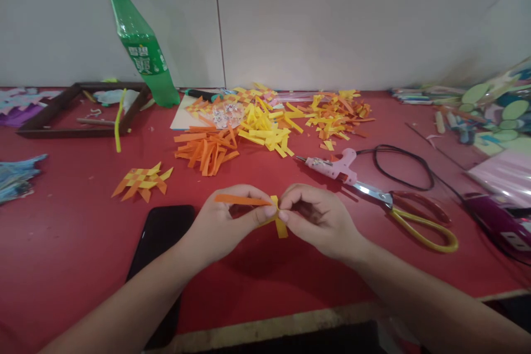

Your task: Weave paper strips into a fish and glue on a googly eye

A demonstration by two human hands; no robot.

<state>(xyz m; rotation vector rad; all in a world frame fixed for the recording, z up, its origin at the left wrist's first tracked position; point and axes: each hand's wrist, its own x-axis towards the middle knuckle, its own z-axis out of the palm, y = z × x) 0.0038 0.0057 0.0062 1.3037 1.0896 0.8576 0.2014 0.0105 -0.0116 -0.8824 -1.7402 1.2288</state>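
My left hand (232, 221) pinches an orange paper strip (243, 200) together with a yellow paper strip (281, 227) between thumb and forefinger. The orange strip points left, and the yellow one crosses it near the fingertips. My right hand (317, 218) meets the left at this crossing, its thumb and forefinger closed on the yellow strip. Both hands are just above the red table. Farther left lies a woven orange and yellow paper piece (143, 181). Beyond the hands are a pile of orange strips (207, 149) and a pile of yellow strips (265, 124).
A black phone (160, 238) lies partly under my left forearm. On the right are a pink glue gun (336, 168) and scissors (415, 227) with its cord behind. A green bottle (145, 55) and brown frame (41, 116) stand at the back left; more folded pieces (338, 110) lie behind.
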